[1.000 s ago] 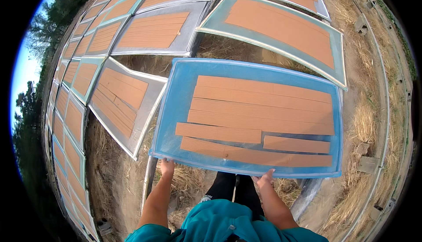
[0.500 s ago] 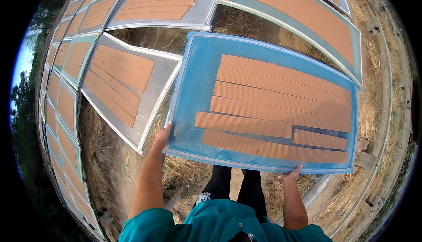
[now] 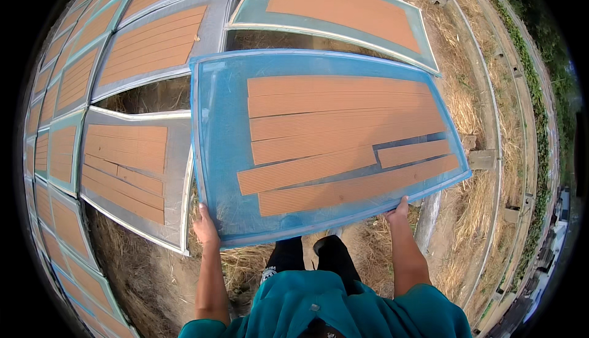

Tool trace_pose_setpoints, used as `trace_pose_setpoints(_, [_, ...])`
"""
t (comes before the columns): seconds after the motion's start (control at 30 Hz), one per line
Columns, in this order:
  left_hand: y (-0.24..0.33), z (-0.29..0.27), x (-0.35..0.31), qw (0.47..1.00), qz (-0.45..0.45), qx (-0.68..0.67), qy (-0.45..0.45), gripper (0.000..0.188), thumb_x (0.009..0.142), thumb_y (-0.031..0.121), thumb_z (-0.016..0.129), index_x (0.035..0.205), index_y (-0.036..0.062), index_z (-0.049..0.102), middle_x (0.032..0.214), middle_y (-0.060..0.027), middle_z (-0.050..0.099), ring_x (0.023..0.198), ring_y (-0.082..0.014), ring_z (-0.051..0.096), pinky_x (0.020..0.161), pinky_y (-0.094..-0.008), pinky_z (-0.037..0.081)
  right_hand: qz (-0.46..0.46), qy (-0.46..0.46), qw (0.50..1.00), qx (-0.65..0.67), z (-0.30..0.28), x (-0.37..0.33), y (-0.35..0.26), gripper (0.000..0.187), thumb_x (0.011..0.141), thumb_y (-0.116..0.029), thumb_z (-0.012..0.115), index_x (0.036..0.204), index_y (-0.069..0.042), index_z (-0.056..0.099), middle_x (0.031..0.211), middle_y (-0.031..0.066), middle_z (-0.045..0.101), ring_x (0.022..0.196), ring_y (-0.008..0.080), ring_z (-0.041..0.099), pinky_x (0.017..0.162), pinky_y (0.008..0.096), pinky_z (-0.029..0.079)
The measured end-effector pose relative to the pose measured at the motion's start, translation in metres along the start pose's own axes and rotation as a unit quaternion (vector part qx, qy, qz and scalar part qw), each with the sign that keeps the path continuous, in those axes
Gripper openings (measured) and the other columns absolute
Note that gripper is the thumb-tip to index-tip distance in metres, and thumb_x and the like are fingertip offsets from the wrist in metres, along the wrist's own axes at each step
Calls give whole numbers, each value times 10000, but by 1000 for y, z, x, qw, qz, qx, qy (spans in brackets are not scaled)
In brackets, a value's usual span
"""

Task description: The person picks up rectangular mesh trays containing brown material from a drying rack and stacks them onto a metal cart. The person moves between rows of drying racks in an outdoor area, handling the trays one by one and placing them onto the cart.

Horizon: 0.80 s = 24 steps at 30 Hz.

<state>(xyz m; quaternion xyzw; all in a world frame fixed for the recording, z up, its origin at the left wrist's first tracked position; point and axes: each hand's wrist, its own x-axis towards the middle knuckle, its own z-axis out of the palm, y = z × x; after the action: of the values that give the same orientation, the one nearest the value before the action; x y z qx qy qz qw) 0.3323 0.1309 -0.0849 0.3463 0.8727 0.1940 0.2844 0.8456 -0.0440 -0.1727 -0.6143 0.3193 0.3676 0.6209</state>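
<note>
While left hand [image 3: 207, 229] grips blue mesh frame [image 3: 222, 135] (left edge) | right hand [image 3: 398, 212] holds near edge | orange strips [image 3: 343, 101] on top

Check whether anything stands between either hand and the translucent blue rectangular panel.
Nothing visible: the left hand grips the left edge of the translucent blue rectangular panel, the right hand its near edge; flat, ribbed orange strips lie farther in.
</note>
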Motion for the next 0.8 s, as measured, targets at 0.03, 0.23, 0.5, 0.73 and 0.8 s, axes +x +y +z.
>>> trace_pose_setpoints(0.03, [-7,-2,-1,1000,21,-17,5,631,803,529,395,841,-62,611,659,-218,580,618,-260,554,608,-383,413,-2,-3,1000,9,-4,-8,-4,532,844,-498,349,1220,-123,332,1248,78,378,1087,284,416,859,505,370])
trace_pose_setpoints(0.23, [-47,-35,-53,996,54,-45,47,597,810,490,432,726,-77,598,485,-103,479,470,-175,447,492,-340,386,3,-43,998,39,-84,-32,-12,516,837,-503,361,1203,-140,356,1212,81,415,1080,288,422,851,497,383])
trace_pose_setpoints(0.5, [-163,-83,-178,987,18,-155,41,595,794,499,480,585,-56,526,505,-26,424,487,-113,347,451,-308,316,23,-69,997,27,-251,-70,-3,526,852,-503,307,1217,-126,347,1234,83,401,1087,281,420,853,483,383])
trace_pose_setpoints(0.73, [-253,-115,-225,997,-19,-68,39,604,796,474,485,546,-75,521,458,-27,400,465,-127,349,449,-323,323,27,-151,987,43,-350,-79,9,555,854,-518,268,1231,-117,331,1268,91,363,1111,292,392,861,506,366])
trace_pose_setpoints(0.8, [-259,-112,-235,998,-20,-54,41,585,804,448,468,620,-98,567,448,-79,439,463,-145,392,469,-344,349,21,-69,997,27,-329,-110,-2,568,849,-524,277,1229,-105,332,1261,96,369,1105,291,397,871,494,365])
